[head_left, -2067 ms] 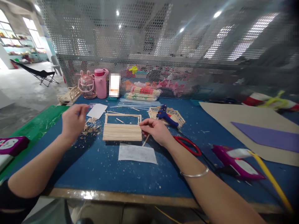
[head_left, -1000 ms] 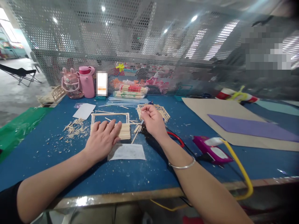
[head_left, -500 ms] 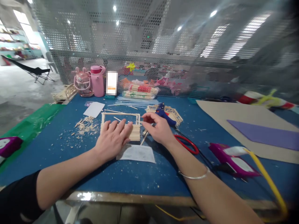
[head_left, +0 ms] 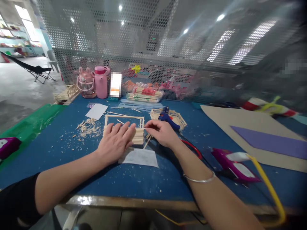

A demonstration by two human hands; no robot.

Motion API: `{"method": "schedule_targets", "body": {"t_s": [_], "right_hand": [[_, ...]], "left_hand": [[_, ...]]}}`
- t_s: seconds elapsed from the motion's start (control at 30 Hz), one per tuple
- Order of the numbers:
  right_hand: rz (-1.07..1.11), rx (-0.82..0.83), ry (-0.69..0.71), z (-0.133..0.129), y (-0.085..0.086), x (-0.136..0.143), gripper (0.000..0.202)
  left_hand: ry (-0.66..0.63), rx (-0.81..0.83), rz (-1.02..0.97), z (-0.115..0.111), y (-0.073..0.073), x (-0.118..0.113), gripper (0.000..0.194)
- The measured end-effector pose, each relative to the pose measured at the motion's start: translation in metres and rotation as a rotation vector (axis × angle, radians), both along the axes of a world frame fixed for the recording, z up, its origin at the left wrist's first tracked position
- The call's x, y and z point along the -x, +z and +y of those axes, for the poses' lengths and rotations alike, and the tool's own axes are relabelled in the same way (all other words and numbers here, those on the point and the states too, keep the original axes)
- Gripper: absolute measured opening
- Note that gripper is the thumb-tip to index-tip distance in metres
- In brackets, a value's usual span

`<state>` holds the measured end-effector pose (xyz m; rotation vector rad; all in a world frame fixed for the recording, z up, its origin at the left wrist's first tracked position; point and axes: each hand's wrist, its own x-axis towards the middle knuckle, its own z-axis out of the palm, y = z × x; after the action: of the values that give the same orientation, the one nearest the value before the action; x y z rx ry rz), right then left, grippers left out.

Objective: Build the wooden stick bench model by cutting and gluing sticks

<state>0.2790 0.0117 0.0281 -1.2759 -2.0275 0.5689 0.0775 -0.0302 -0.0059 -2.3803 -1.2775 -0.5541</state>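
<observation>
A small rectangular panel of thin wooden sticks lies on the blue table. Its lower half is rows of sticks side by side; the upper half is a bare frame. My left hand rests flat across the rows, fingers stretched out and pressing on them. At the panel's right edge, thumb and forefinger of my right hand pinch the end of a wooden stick at the top of the rows. The rest of that stick is partly hidden under my left fingers. A white paper lies just below the panel.
A blue glue gun rests on a many-sided stick frame. Wood scraps are strewn at left. Bagged sticks, clear glue sticks and pink bottles stand behind. At right are a purple device and cardboard.
My right hand has shifted slightly, its fingertips lower and closer along the stick at the panel's edge. My left hand stays flat in place. The camera view has moved a little.
</observation>
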Motion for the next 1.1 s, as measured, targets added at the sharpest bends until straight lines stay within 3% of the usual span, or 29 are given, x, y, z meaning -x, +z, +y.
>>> {"method": "schedule_targets", "body": {"t_s": [0.2,0.53,0.77,0.87,0.97,1.1], "right_hand": [[-0.100,-0.191,0.108,-0.002,0.001,-0.004,0.007],[-0.257,-0.330,0.106,-0.001,-0.003,-0.002,0.011],[-0.331,-0.399,-0.024,0.005,-0.009,0.001,0.012],[-0.331,-0.393,-0.063,0.006,-0.009,0.002,0.012],[-0.361,-0.387,-0.032,0.002,-0.009,0.006,0.014],[-0.381,-0.453,0.048,-0.007,-0.007,0.015,0.016]], "left_hand": [[-0.011,-0.005,-0.017,0.000,-0.002,0.001,0.052],[-0.009,-0.029,-0.036,0.002,-0.006,0.001,0.053],[-0.027,-0.069,-0.120,0.021,-0.006,0.005,0.063],[-0.090,-0.046,-0.172,0.031,-0.004,0.010,0.067],[-0.112,-0.137,-0.226,0.028,0.003,0.011,0.066],[-0.087,-0.229,-0.222,0.011,0.019,-0.001,0.045]]}}
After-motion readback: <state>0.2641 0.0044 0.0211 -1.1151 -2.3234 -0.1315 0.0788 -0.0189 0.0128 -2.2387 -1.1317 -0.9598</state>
